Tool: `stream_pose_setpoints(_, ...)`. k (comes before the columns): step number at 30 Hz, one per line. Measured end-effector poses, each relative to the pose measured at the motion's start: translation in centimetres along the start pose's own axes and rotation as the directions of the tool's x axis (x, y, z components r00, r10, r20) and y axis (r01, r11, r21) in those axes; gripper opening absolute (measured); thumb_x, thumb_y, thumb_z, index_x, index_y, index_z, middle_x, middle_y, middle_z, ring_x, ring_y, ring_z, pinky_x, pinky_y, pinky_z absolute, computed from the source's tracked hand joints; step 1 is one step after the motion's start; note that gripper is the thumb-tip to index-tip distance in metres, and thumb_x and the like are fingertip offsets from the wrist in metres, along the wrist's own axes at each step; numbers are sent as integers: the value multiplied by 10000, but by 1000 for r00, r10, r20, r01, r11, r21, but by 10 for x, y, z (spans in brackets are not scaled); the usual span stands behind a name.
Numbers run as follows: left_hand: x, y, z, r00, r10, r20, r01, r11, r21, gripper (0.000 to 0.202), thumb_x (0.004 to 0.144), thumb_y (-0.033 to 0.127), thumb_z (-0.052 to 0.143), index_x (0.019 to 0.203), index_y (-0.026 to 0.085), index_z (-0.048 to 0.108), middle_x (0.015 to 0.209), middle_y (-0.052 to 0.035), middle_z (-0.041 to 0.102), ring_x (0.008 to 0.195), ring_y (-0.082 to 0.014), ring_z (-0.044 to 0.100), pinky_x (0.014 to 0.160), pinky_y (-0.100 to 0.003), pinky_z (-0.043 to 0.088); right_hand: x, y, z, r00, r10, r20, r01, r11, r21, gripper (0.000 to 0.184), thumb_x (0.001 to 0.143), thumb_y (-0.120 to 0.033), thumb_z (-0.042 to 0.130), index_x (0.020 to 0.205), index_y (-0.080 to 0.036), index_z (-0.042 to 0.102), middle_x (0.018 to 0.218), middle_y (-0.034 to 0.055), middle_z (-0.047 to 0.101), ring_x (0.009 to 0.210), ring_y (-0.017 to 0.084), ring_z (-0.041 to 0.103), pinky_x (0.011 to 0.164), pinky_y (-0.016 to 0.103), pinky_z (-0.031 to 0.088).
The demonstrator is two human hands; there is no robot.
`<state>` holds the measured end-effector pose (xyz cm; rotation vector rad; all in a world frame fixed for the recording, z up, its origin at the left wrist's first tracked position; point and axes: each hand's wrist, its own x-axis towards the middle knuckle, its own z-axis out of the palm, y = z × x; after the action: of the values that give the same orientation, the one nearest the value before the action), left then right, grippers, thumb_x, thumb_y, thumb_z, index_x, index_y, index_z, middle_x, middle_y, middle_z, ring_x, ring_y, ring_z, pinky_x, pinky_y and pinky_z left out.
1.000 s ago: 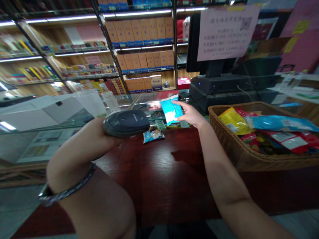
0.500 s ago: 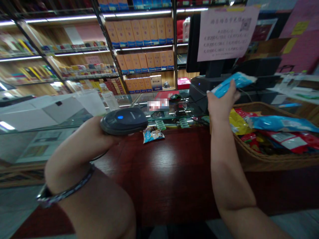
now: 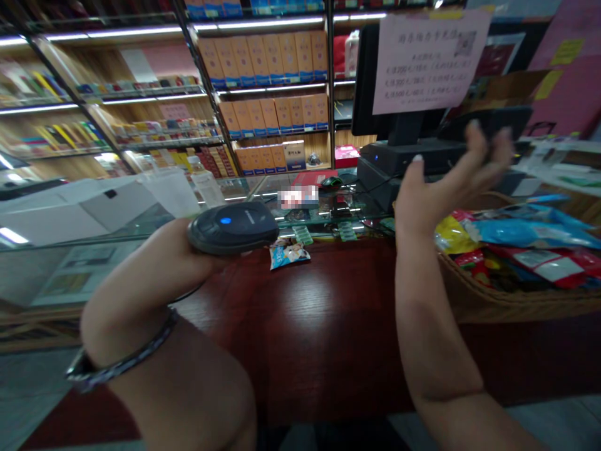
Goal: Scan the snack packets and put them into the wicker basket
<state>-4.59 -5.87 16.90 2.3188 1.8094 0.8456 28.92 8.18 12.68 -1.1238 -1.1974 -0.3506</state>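
My left hand is wrapped round a dark barcode scanner with a lit blue spot, held above the counter's left part. My right hand is raised at the near left rim of a wicker basket, fingers spread, holding nothing. Inside the basket are blue snack bags, a yellow bag and red bags. A small blue and white snack packet lies on the counter, to the right of the scanner's front.
The dark red wooden counter meets a glass case at the back. A monitor with a paper sign stands behind my right hand. At left are a white box and a clear plastic bottle. Shelves of orange boxes fill the background.
My right hand has let go of the blue snack bag, which is now among the bags in the basket, and its fingers have spread. My left hand and the scanner have hardly moved.
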Motion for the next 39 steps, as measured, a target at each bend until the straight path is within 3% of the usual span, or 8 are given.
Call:
stream_pose_setpoints(4, 0, 5, -1, 1000, 3, -4, -3, 999, -53, 393, 735, 380, 703, 1097, 233, 745, 1002, -17, 798, 862, -225, 709, 895, -381, 588, -43, -17, 69, 867, -94, 490, -27, 972, 235, 357, 871, -208, 513, 1204, -164, 634, 1197, 135, 607, 1196, 274, 554, 1061, 478, 434)
stream_pose_setpoints(8, -1, 8, -1, 1000, -17, 4, 18, 997, -70, 393, 743, 406, 710, 1088, 223, 750, 1035, -29, 800, 895, -240, 713, 913, -397, 581, -123, -16, 127, 293, -305, 906, 6, 949, 317, 409, 824, -301, 676, 1196, -132, 665, 1221, 129, 633, 1160, 248, 572, 1058, 368, 421)
stream_pose_setpoints(9, -1, 8, -2, 1000, -21, 5, 22, 997, -70, 384, 742, 406, 711, 1077, 222, 753, 1034, -30, 801, 896, -241, 714, 914, -398, 580, -145, -15, 134, 229, -337, 913, 11, 939, 344, 511, 791, -369, 731, 1245, -148, 647, 1280, 121, 613, 1217, 256, 541, 1084, 363, 396)
stream_pose_setpoints(14, -2, 2, -3, 1000, -1, 0, 1, 998, -57, 357, 740, 376, 711, 1067, 235, 750, 1022, -17, 800, 882, -227, 712, 908, -383, 580, -207, -9, 141, 171, -302, 938, 71, 953, 294, 980, 734, -637, 734, 1521, -182, 367, 1562, 166, 348, 1435, 347, 300, 1174, 506, 250)
stream_pose_setpoints(20, 0, 3, -2, 1000, 16, 4, -16, 999, -43, 324, 748, 325, 699, 1054, 227, 744, 957, -2, 790, 842, -205, 696, 883, -358, 582, -195, -12, 137, 221, -219, 950, 177, 967, 182, 517, 805, -372, 713, 1278, -190, 611, 1378, 154, 497, 1343, 330, 392, 1144, 472, 269)
stream_pose_setpoints(31, -2, 9, -3, 1000, -4, -5, 4, 998, -66, 397, 721, 391, 724, 1081, 226, 749, 1047, -31, 798, 916, -242, 716, 913, -395, 583, -130, -1, 128, -66, -143, 988, -220, 967, 126, 596, 872, -171, 530, 1454, -238, 420, 1068, 49, 695, 847, 149, 653, 759, 239, 518)
stream_pose_setpoints(35, -2, 11, -3, 1000, -21, 4, 21, 996, -84, 392, 712, 403, 727, 1061, 228, 754, 1041, -26, 802, 927, -249, 722, 913, -401, 585, -100, 16, 112, -217, -235, 947, -759, 651, -12, 796, 850, -121, 510, 1554, -393, 259, 1143, 2, 675, 781, 121, 657, 716, 254, 563)
stream_pose_setpoints(39, -2, 9, -3, 1000, 9, -10, -10, 997, -74, 387, 716, 378, 717, 1074, 235, 753, 1037, -16, 802, 918, -242, 722, 924, -401, 581, -90, 29, 112, -48, -268, 962, -954, 299, 36, 733, 832, -145, 571, 1509, -363, 393, 1131, 16, 679, 736, 114, 639, 687, 258, 584)
